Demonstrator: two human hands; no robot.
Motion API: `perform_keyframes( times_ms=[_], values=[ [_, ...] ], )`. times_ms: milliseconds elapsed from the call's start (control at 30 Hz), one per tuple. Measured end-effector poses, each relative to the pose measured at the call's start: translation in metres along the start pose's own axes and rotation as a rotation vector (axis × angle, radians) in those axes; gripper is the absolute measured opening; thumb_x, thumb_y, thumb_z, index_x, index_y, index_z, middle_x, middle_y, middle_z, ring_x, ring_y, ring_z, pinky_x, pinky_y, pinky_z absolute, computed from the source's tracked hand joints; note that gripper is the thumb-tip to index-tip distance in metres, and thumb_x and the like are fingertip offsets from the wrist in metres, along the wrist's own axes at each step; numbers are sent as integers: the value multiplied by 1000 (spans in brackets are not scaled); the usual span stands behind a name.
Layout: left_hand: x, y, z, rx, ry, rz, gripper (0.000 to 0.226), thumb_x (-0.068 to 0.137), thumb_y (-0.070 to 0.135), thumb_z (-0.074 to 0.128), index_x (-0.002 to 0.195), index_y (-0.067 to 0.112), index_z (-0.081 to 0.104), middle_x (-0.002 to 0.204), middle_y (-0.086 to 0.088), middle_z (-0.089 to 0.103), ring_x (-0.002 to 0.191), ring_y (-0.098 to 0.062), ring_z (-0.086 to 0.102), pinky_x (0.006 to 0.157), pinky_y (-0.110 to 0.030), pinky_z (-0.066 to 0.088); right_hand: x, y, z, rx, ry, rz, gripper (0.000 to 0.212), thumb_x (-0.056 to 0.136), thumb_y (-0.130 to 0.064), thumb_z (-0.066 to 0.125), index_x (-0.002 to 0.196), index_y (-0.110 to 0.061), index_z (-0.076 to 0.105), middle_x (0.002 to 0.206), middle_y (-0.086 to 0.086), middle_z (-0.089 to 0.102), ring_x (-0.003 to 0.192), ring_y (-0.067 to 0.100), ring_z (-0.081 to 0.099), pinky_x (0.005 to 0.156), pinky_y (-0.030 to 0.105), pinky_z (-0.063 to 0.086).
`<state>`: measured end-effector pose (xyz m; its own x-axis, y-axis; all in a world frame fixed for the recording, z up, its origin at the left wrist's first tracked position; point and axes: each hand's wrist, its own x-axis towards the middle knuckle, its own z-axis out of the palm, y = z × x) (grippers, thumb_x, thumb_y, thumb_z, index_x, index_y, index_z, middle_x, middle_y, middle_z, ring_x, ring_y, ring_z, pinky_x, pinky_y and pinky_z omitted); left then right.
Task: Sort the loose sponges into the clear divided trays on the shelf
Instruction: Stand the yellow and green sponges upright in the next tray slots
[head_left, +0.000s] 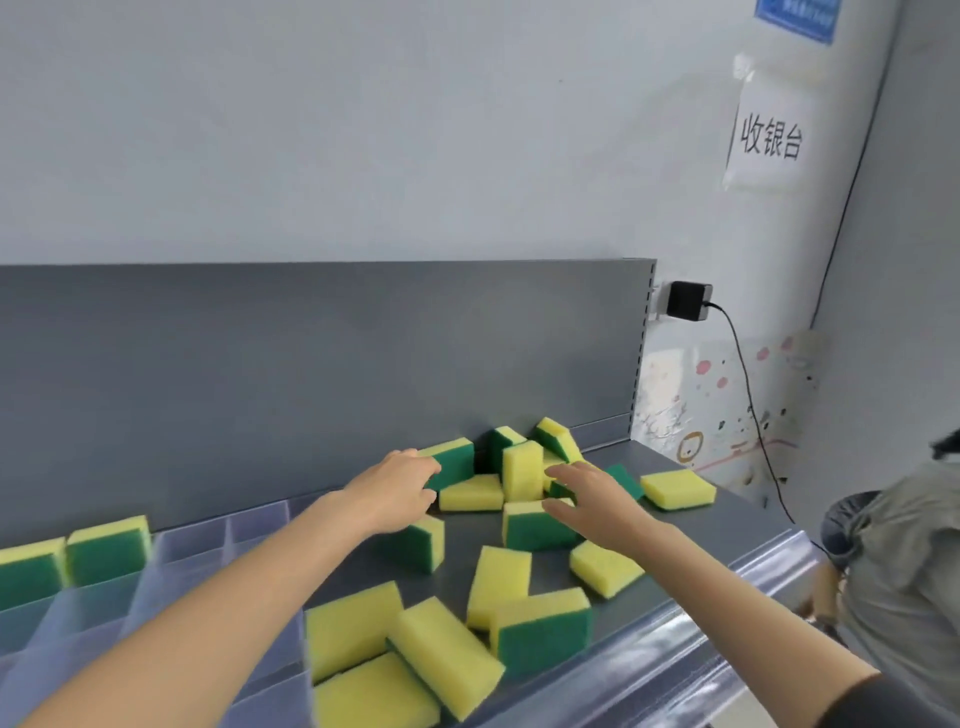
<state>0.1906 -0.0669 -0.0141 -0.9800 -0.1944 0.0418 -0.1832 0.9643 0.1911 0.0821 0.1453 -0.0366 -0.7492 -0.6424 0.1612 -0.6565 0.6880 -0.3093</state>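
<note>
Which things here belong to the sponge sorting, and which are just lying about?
Job: loose sponges, divided trays, two sponges already in the trays, left hand, right hand.
Just there: black adapter, cable, paper sign, person at right.

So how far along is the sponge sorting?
Barely started: two sponges stand in the clear tray. The left hand grips a back sponge; the right hand hovers open over the pile. Over a dozen loose sponges lie on the shelf.
</note>
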Motion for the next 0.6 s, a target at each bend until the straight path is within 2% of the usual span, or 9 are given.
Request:
perform_keyframes(
  times_ms=[267, 433, 600],
  values=[
    [48, 77, 26, -27, -49, 20, 48, 94, 26, 47, 140, 14, 38, 140, -7, 40, 126, -24, 44, 103, -42, 40, 14, 83, -19, 36, -36, 47, 47, 93, -32, 50, 137, -16, 42, 137, 4, 47, 119, 20, 50, 98, 30, 42],
    [76, 94, 44, -39, -97, 48, 56, 92, 32, 52, 143, 15, 34, 146, -5, 36, 133, -22, 37, 107, -40, 37, 31, 99, -12, 66, -66, 54, 47, 92, -33, 50, 135, -17, 43, 135, 4, 49, 119, 19, 51, 98, 32, 45],
    [102, 96, 65, -101, -174, 43, 68, 85, 37, 61, 143, 16, 33, 145, -3, 38, 131, -20, 39, 106, -36, 39, 53, 99, 3, 43, -100, 25, 46, 91, -34, 51, 133, -16, 45, 135, 5, 50, 116, 20, 53, 96, 31, 47]
  ],
)
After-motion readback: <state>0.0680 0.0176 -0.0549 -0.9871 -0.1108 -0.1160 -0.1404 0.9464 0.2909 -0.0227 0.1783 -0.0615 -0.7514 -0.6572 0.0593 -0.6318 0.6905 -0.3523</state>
